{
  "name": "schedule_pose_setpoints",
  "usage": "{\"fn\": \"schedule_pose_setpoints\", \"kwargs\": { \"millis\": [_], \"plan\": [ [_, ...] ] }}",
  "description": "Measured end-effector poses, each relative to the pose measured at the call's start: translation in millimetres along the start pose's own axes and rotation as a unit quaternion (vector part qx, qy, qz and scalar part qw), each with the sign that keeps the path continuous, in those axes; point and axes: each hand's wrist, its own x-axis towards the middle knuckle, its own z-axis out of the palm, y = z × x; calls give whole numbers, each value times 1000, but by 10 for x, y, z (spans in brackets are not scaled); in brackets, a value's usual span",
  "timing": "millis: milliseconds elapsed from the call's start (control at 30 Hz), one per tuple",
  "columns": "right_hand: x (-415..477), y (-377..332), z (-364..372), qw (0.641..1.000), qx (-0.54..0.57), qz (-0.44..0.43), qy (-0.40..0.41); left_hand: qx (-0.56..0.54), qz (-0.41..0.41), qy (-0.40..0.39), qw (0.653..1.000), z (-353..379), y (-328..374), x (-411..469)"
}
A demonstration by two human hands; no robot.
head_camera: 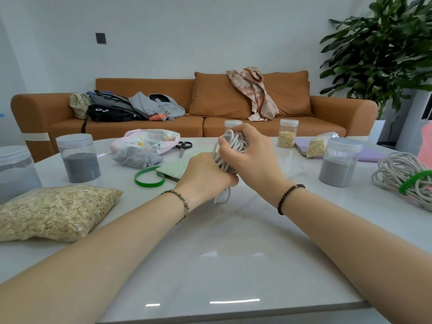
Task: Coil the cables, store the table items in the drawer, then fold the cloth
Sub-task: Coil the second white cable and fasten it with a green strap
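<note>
Room: orange sofa [210, 101] at 12 o'clock beyond the pale table [233, 242]; leafy plant [385, 47] at 2 o'clock
Cable: white coil [230, 152] held over the table's middle; long axis near upright, top loops leaning to 1 o'clock, bottom loop hanging at 6 o'clock
Left grip [205, 176]: curled round the coil's lower half
Right grip [250, 150]: clamped over the top loops, thumb on their 9 o'clock side
Around: dotted case [177, 167] just behind the left grip; green band [149, 180] at 9 o'clock; scissors [183, 147] and crumpled cloth [149, 140] at 11 o'clock
Coils: two; second coil [402, 176], banded green, at 3 o'clock, well apart
Jars: five; edge jar [16, 171], left grey jar [78, 157], right grey jar [340, 162], oat jar [287, 133]; hidden jar [232, 123] partly behind the right grip
Bags: three; big oat bag [53, 211] at 8 o'clock, grey bag [136, 157], small oat bag [316, 147]
</note>
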Motion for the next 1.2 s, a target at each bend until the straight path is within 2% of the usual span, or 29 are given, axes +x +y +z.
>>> {"fn": "schedule_pose_setpoints", "kwargs": {
  "millis": [233, 400, 667, 767, 867, 1100, 1200],
  "plan": [
    [-17, -30, 9, 997, -45, -56, -3, -30, -31, -13, 999, -33, 35, -39],
    [-18, -45, -1, 979, -165, -112, 36, -19, -27, -45, 998, -11, 32, 14],
    [-19, -66, -35, 985, -95, -143, 22, -76, -6, -123, 989, -51, 49, -26],
    [3, -39, -44, 981, -106, -163, 18, -96, -15, -147, 984, -55, 72, -58],
    [23, 26, -68, 979, -126, -159, 21, -82, -40, -147, 985, -26, 70, -61],
    [50, 7, -74, 975, -169, -145, 8, -31, -36, -107, 993, -19, 76, -49],
    [61, -22, -106, 966, -200, -160, 37, -9, -35, -91, 995, -44, 112, -20]
  ]
}}
